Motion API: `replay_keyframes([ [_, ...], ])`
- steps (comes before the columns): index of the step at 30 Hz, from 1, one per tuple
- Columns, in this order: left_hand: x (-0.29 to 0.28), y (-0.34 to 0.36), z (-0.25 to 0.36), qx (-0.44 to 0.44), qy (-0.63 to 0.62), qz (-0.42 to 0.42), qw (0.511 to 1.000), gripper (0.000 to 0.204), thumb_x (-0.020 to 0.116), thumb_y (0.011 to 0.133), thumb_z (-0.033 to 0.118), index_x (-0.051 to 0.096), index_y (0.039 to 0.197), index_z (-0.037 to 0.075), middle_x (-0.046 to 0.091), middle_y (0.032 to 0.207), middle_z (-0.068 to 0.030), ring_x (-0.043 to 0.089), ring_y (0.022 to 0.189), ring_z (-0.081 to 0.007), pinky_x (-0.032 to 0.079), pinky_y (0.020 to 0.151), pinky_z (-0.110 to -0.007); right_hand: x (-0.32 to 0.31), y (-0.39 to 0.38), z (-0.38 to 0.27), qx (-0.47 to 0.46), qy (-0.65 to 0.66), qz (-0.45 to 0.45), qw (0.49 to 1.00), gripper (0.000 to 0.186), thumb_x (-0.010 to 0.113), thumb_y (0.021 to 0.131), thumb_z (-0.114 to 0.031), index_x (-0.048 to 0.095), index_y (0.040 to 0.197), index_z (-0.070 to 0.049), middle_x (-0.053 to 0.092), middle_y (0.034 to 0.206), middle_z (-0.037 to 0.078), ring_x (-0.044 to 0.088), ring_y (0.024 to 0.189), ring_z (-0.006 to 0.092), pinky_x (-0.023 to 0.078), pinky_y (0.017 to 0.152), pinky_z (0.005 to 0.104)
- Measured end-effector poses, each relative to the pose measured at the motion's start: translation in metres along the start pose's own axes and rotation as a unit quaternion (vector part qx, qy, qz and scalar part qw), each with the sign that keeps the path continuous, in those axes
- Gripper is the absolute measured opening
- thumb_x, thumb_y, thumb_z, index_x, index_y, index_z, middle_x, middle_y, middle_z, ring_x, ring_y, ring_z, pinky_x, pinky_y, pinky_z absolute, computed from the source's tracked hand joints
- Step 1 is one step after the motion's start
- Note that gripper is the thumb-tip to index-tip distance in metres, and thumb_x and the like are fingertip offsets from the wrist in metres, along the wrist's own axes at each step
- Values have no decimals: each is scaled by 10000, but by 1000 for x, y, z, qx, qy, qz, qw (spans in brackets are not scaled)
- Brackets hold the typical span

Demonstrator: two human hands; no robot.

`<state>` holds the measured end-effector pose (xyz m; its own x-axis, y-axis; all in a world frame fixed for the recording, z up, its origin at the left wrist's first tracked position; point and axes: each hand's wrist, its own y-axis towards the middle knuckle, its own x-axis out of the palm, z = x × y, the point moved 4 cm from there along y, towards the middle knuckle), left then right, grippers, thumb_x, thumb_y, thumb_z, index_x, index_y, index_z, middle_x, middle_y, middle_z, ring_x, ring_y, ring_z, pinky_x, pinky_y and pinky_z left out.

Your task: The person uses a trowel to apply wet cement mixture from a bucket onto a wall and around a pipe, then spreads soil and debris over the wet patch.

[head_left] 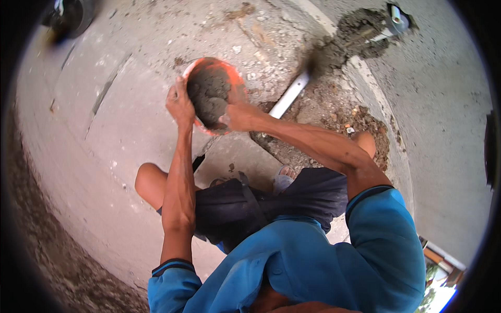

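Note:
An orange bucket (229,70) holds grey wet mortar (206,86) in front of me. My left hand (178,101) grips its left rim, with my fingers wrapped over the edge. My right hand (237,117) is closed at the lower right inside of the bucket, down at the mortar; what it holds is mostly hidden, though a rounded mortar-covered shape lies beside its fingers. A white pipe (289,94) slants along a broken trench behind my right forearm.
Fresh mortar (360,36) surrounds a pipe fitting (396,23) at the wall (443,130). Rubble (373,128) lies along the wall's base. Cracked concrete paving (88,156) spreads to the left, with a dark container (75,18) at upper left. My bent knees and sandalled feet are below the bucket.

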<state>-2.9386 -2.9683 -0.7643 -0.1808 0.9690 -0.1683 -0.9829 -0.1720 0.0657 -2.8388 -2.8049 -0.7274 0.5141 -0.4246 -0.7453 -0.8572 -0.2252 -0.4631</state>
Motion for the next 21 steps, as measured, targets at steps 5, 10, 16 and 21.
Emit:
replay_keyframes([
  [5, 29, -12, 12, -11, 14, -44, 999, 550, 570, 1037, 464, 750, 963, -50, 545, 679, -6, 452, 681, -95, 394, 614, -304, 9, -8, 47, 46, 182, -25, 982, 535, 603, 983, -471, 707, 931, 51, 640, 725, 246, 661, 725, 371, 493, 709, 489],
  [10, 22, -11, 12, -8, -16, -30, 999, 529, 573, 1041, 444, 752, 979, -50, 572, 714, -13, 471, 705, -101, 413, 643, -293, 1, -41, 63, 100, 282, -87, 950, 562, 719, 900, -517, 683, 1058, 21, 648, 745, 154, 643, 729, 281, 492, 688, 433],
  [16, 16, -7, 6, -22, 47, -9, 999, 583, 557, 1026, 519, 750, 954, -27, 573, 695, -57, 483, 724, -125, 426, 673, -316, -38, -80, 91, 20, 175, 66, 982, 427, 784, 862, -348, 677, 1054, 18, 693, 917, 222, 678, 864, 345, 501, 786, 451],
  [21, 26, -11, 8, -38, 54, 2, 998, 569, 555, 1037, 486, 718, 873, -34, 516, 678, -6, 442, 704, -106, 390, 632, -302, -111, -141, 80, 82, 170, -14, 982, 491, 751, 904, -439, 685, 1143, -17, 680, 875, 102, 648, 743, 183, 510, 670, 353],
])
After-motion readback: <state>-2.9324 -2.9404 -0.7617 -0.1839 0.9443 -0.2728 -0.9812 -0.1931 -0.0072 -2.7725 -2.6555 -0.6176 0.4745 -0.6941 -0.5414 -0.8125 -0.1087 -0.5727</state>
